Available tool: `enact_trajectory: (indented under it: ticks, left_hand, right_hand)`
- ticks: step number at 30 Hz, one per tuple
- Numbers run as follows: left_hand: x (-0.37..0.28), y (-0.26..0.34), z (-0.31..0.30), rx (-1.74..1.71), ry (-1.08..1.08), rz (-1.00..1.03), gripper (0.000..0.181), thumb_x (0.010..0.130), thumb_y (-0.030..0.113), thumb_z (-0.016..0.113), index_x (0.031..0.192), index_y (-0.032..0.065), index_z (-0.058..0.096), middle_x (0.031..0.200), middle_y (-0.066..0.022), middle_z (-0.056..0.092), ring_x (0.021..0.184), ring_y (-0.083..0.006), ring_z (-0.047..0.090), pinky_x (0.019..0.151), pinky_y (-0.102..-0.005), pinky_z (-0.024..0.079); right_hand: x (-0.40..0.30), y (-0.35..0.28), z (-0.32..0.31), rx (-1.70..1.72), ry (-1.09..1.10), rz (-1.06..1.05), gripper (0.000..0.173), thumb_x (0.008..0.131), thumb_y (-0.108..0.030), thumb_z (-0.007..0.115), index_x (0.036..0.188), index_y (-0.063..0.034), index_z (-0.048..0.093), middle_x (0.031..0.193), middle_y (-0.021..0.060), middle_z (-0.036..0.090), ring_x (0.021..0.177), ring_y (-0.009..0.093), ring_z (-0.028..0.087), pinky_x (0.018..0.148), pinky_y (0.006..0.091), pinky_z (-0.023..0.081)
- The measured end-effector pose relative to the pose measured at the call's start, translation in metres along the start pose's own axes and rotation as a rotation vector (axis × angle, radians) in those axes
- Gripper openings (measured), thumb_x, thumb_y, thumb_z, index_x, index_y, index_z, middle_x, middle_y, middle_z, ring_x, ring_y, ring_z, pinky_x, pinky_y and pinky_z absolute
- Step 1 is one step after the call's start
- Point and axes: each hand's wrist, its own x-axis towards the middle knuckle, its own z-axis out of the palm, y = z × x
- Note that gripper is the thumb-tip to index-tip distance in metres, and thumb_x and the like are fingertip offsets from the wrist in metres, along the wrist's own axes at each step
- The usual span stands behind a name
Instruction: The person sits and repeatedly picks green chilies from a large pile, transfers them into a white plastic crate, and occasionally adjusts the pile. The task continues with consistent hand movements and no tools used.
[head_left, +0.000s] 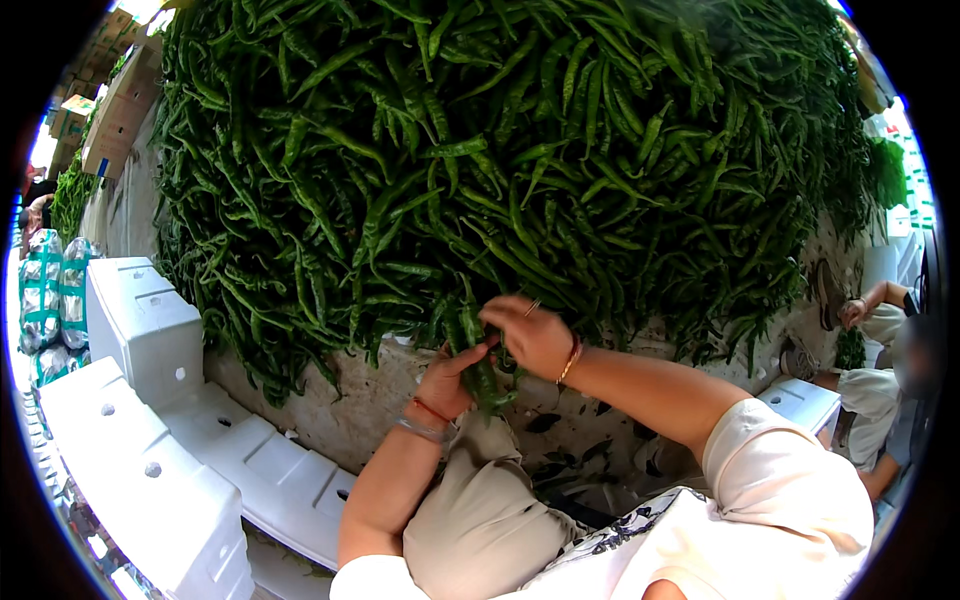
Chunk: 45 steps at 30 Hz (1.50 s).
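A large heap of long green chili peppers (480, 165) spreads before me. At its near edge my left hand (450, 379) is closed round a small bunch of green peppers (474, 337), which points up toward the heap. My right hand (529, 334), wearing a ring and a bracelet, is just right of the bunch with its fingers bent toward it. It is slightly blurred, and its fingertips are partly hidden, so whether it pinches a pepper cannot be told.
White foam boxes (142, 480) stand at my left, with a long foam piece (255, 450) beside them. Cardboard boxes (124, 112) and wrapped bundles (45, 292) are farther left. Fallen leaves lie under the heap's edge. Another person (874, 390) sits at the right, near a white foam box (799, 401).
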Motion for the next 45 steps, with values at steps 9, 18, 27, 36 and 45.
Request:
enact_trajectory:
  ticks: [9,18,27,36,45]
  left_hand:
    - [0.003,0.008,-0.004,0.020,0.143,0.087,0.027,0.073,0.010,0.060,0.099,0.0052,0.051,0.089,-0.0054,0.055,0.084,-0.0205,0.051,0.074,-0.0358,0.044]
    - [0.008,0.006,0.007,-0.074,0.001,0.170,0.030,0.077,0.014,0.057,0.105,0.0053,0.048,0.099,-0.0068,0.053,0.090,-0.0202,0.051,0.080,-0.0348,0.042]
    - [0.011,-0.002,0.008,0.070,0.027,0.195,0.031,0.077,0.015,0.057,0.105,0.0060,0.047,0.100,-0.0050,0.052,0.091,-0.0181,0.050,0.077,-0.0323,0.043]
    - [0.006,0.001,0.014,0.125,0.057,0.163,0.032,0.069,0.007,0.064,0.098,0.0050,0.050,0.085,-0.0032,0.055,0.072,-0.0151,0.053,0.063,-0.0267,0.045]
    - [0.007,0.011,0.001,-0.002,0.128,0.205,0.034,0.069,0.007,0.063,0.100,0.0039,0.050,0.085,-0.0067,0.053,0.075,-0.0191,0.052,0.065,-0.0315,0.044]
  right_hand:
    - [0.021,0.077,0.009,-0.464,-0.167,0.463,0.055,0.062,-0.016,0.066,0.107,-0.0030,0.036,0.092,0.0189,0.050,0.079,0.032,0.052,0.070,0.0375,0.044]
    - [0.018,-0.025,-0.019,0.128,-0.048,0.356,0.048,0.066,-0.018,0.065,0.105,0.0013,0.045,0.087,0.0180,0.053,0.079,0.033,0.054,0.069,0.0352,0.045]
    - [-0.007,-0.033,0.005,0.433,0.066,0.729,0.031,0.074,-0.014,0.060,0.097,0.0045,0.051,0.080,0.0119,0.057,0.070,0.018,0.055,0.061,0.0273,0.043]
    - [0.003,-0.037,0.007,1.142,0.038,1.023,0.031,0.076,-0.019,0.057,0.097,0.0030,0.053,0.074,0.0096,0.059,0.064,0.017,0.058,0.055,0.0264,0.046]
    - [0.048,0.089,0.011,-0.344,0.065,0.627,0.029,0.067,-0.014,0.062,0.091,-0.0003,0.054,0.087,0.0160,0.054,0.082,0.030,0.051,0.070,0.0382,0.043]
